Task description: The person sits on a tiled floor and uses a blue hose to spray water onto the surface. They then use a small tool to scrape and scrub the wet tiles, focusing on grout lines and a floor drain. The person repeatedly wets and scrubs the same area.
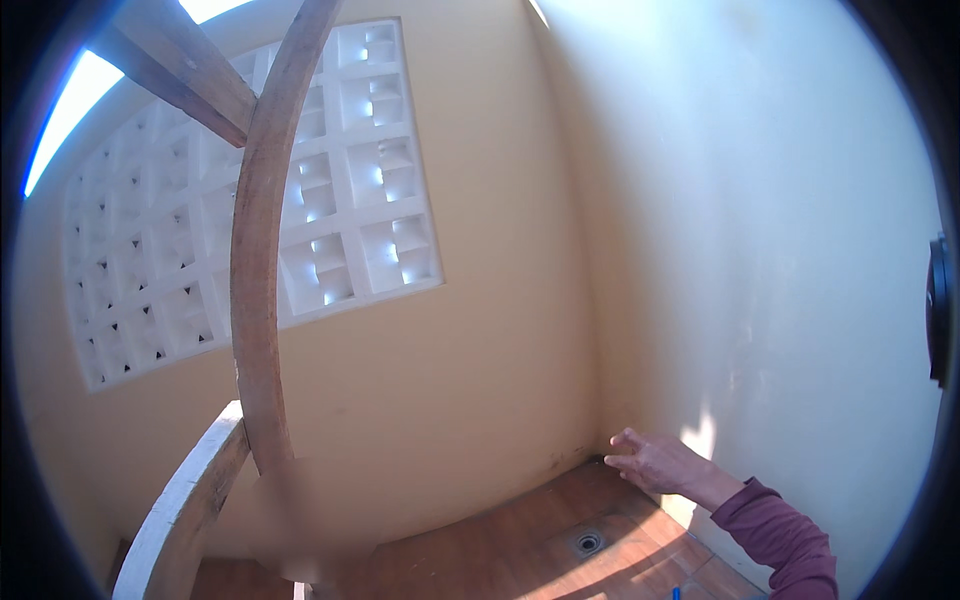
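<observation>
My right hand (657, 462) reaches in from the lower right, in a maroon sleeve (778, 530). Its fingers are apart and slightly bent, with nothing seen in them. It is in the air in front of the corner where the two walls meet the floor, and I cannot tell whether it touches the wall. My left hand does not show. Nearest me on the left stands an upright wooden post (262, 250), its lower end lost in a smeared patch that I cannot make out. A paler timber (185, 510) meets the post low down.
A wooden beam (185, 75) joins the post high up. Behind it, a white ventilation-block panel (365, 180) fills part of the beige wall (500, 250). The reddish tiled floor (480, 550) has a round drain (588, 543). A black object (937, 310) is at the right wall.
</observation>
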